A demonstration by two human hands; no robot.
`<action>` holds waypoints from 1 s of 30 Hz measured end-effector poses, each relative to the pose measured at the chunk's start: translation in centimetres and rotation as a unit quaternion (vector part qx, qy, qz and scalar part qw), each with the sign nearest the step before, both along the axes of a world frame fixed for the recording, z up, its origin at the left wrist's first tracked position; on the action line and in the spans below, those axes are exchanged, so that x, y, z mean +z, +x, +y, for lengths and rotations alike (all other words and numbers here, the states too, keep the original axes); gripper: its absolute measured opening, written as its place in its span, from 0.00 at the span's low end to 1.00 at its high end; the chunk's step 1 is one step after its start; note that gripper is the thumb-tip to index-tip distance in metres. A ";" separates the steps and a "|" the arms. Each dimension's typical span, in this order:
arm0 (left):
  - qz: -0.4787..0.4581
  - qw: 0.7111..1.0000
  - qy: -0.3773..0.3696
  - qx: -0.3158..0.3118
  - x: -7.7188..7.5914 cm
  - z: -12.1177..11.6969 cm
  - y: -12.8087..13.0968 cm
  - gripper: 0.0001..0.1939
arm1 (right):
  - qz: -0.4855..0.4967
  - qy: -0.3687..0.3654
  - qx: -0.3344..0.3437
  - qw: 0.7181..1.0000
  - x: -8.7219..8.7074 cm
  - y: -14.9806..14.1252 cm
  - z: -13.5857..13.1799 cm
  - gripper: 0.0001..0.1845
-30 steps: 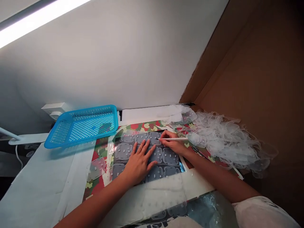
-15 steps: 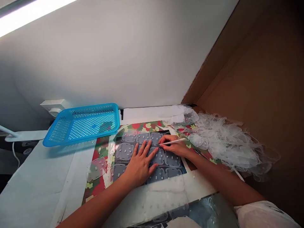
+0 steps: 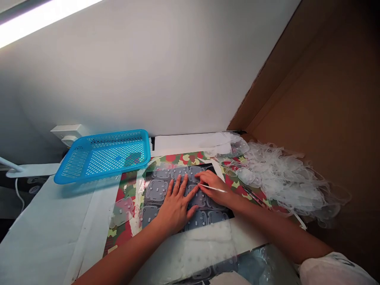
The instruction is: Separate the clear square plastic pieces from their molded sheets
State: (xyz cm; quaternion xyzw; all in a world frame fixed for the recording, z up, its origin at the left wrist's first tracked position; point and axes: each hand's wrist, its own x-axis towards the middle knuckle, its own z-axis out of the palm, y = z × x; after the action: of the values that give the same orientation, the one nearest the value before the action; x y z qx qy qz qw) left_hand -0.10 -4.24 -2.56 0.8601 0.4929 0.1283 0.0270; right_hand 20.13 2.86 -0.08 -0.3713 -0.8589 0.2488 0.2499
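My left hand (image 3: 177, 204) lies flat with fingers spread on a clear sheet of rounded-square pieces (image 3: 156, 190), each dotted with small raised bumps. A dark backing shows beneath the sheet. Close by on the right, my right hand (image 3: 213, 186) pinches a slim white pen-like tool (image 3: 213, 188). Its tip points left, near my left index fingertip, along the upper middle pieces; I cannot make out what kind of tip it has. The right hand covers part of the sheet's right side.
A blue perforated basket (image 3: 102, 156) stands at the back left, with a small piece in it. One loose clear piece (image 3: 122, 212) lies left of the sheet. A tangled heap of clear trimmings (image 3: 285, 178) sits at the right, beside a dark slender tool (image 3: 253, 196) and a cardboard wall (image 3: 320, 107).
My right hand has turned, and the white tool now slopes down to the right instead of up. The dark slender tool on the right shows more fully. My left hand stays in place.
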 end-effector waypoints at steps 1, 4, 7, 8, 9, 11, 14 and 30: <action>0.000 1.000 0.000 0.002 0.1 0.0 0.0 0.32 | -0.009 0.005 0.001 1.000 0.0 0.0 -0.1 0.08; 0.000 1.000 0.002 0.006 0.3 -0.1 0.1 0.32 | -0.028 -0.001 0.001 1.000 0.3 0.5 -0.1 0.06; 0.001 1.000 0.002 0.005 0.2 -0.1 0.2 0.31 | -0.032 0.004 0.003 0.999 0.5 1.0 0.2 0.05; 0.001 1.000 0.003 0.004 0.2 -0.1 0.2 0.31 | -0.033 0.012 0.007 0.999 0.5 1.1 0.2 0.05; 0.001 1.000 0.005 0.003 0.1 -0.1 0.2 0.31 | -0.038 0.023 0.013 0.999 0.3 1.1 0.3 0.05; 0.000 1.000 0.010 0.001 -0.1 0.0 0.1 0.30 | -0.056 0.063 0.032 0.996 -0.2 0.9 0.2 0.07; -0.005 1.000 0.013 0.003 -0.2 0.0 0.1 0.30 | -0.077 0.144 0.046 0.985 -0.9 0.5 0.3 0.11; -0.025 0.999 -0.016 -0.014 0.5 -0.1 0.0 0.28 | 0.119 0.004 -0.329 0.937 3.0 4.4 8.0 0.10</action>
State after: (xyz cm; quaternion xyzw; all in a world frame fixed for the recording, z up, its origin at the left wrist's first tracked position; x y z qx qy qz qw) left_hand -0.14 -4.33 -2.09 0.8628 0.4823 0.1415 0.0546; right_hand 24.54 10.84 2.90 -0.6001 -0.6537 0.1914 0.4195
